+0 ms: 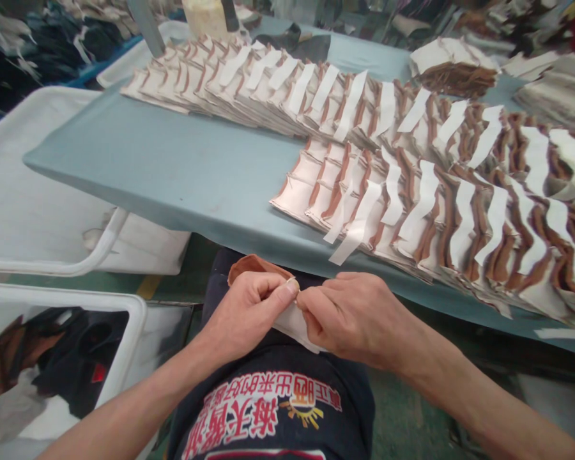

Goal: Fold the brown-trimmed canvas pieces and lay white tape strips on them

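Note:
Over my lap, a small brown and off-white stitched fabric piece (pixel 259 264) is in my hands. My left hand (pixel 249 313) pinches its edge between thumb and forefinger. Right beside it my right hand (pixel 347 313) is closed, its fingertips meeting the same edge at my left thumb. Part of the piece is hidden behind both hands, and its pale side shows below them. Beyond my hands, long overlapping rows of similar brown and off-white pieces (pixel 297 182) lie on the blue-covered table (pixel 172 166), with white paper strips (pixel 421 198) laid between them.
A white bin (pixel 141 326) with dark, brown and pale cloth stands at lower left. Another white bin (pixel 43 128) is at the table's left end. Stacked pieces (pixel 453 61) sit at the table's back right. The table's near edge is just ahead of my hands.

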Demonstrator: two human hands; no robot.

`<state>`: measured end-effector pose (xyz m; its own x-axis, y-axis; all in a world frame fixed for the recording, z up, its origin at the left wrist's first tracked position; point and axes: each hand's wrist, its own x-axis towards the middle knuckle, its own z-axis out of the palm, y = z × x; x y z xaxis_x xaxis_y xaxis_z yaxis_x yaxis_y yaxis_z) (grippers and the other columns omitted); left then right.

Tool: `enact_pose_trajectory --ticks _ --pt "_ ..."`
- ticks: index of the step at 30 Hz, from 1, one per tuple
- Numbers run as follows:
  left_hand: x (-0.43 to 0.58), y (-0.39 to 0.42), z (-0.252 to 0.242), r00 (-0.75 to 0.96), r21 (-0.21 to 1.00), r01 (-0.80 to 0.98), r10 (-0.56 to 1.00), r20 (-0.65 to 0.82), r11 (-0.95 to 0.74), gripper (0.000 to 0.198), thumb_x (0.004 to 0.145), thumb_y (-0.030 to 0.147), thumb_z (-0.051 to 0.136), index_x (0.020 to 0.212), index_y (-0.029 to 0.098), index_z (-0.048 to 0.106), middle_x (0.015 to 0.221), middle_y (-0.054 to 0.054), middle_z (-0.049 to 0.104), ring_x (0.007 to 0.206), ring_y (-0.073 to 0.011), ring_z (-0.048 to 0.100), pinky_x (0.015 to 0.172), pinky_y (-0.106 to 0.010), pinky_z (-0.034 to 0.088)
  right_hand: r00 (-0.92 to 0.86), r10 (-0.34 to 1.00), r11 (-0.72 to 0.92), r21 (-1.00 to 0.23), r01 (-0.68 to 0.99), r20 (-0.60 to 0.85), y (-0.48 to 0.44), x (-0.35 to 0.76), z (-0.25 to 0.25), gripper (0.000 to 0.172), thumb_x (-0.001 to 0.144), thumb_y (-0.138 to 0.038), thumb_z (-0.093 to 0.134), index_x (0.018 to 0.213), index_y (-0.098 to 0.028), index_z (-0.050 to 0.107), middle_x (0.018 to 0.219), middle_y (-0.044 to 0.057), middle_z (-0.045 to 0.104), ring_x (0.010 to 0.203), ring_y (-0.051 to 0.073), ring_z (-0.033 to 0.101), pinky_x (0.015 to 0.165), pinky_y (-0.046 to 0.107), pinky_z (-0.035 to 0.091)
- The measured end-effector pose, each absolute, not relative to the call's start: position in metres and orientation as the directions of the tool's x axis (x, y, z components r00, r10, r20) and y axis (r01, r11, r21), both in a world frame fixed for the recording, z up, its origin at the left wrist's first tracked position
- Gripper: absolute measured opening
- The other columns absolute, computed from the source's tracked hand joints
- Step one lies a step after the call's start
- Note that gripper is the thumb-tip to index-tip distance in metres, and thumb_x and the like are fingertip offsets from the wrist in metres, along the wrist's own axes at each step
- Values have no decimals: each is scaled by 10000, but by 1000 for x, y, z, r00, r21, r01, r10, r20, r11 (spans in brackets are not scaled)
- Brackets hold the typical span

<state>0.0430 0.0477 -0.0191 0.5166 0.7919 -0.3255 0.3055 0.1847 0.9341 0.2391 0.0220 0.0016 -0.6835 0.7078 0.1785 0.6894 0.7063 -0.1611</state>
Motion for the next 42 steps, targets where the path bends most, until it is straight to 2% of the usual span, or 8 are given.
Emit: enact_pose_trajectory --ticks 9,12,19,23,28,32,37,42 --pt "56 25 -20 513 937 339 819 -258 83 453 999 404 471 646 156 610 608 13 534 593 -128 447 588 -288 315 -597 802 501 -520 692 -22 4 249 6 132 831 -117 452 866 -198 550 568 -45 569 434 133 476 500 301 247" --pt "62 22 -27 530 941 310 797 -289 135 466 992 417 475 646 149 637 605 9 563 573 -124 454 560 -275 306 -559 828 495 -534 685 50 -4 249 -3 72 877 -178 512 819 -220 508 571 -55 560 446 125 475 508 299 247" --pt "30 61 -45 207 927 292 931 -300 233 458 940 514 592 717 135 722 627 -9 642 590 -136 485 556 -234 355 -638 720 672 -506 540 275 -53 224 -19 330 966 -261 557 641 -225 510 492 -52 590 403 108 490 512 332 263" --pt "17 64 -29 363 955 250 899 -244 158 467 987 490 564 735 138 741 707 -23 690 643 -144 534 613 -236 398 -358 881 473 -564 677 309 -35 240 -11 265 970 -243 609 712 -214 561 555 -55 581 471 102 534 532 279 345" --pt "24 54 -20 368 965 262 924 -106 6 400 1030 387 537 765 154 725 731 2 660 668 -130 524 633 -230 394 -11 974 190 -785 590 228 3 241 -10 135 900 -221 619 776 -219 567 660 -40 602 577 109 576 576 219 443" --pt "27 49 -23 373 956 284 927 -41 -72 381 1041 345 523 737 162 663 661 32 560 607 -111 456 587 -232 358 -24 990 130 -821 556 140 16 219 -18 85 872 -284 613 894 -202 620 854 25 694 805 183 656 750 296 487" --pt "26 43 -34 340 947 296 940 15 -122 374 1041 329 513 721 163 614 654 33 510 603 -113 445 590 -241 359 -37 997 -43 -867 497 -70 18 202 -25 107 876 -283 563 795 -219 593 734 -13 656 673 155 604 656 281 420" --pt "28 42 -43 365 961 276 928 -76 -30 338 1021 324 531 765 155 673 697 15 578 637 -121 498 596 -237 381 36 997 -75 -837 542 -65 10 198 -34 91 859 -230 544 801 -216 613 755 -2 667 671 158 597 641 282 394"
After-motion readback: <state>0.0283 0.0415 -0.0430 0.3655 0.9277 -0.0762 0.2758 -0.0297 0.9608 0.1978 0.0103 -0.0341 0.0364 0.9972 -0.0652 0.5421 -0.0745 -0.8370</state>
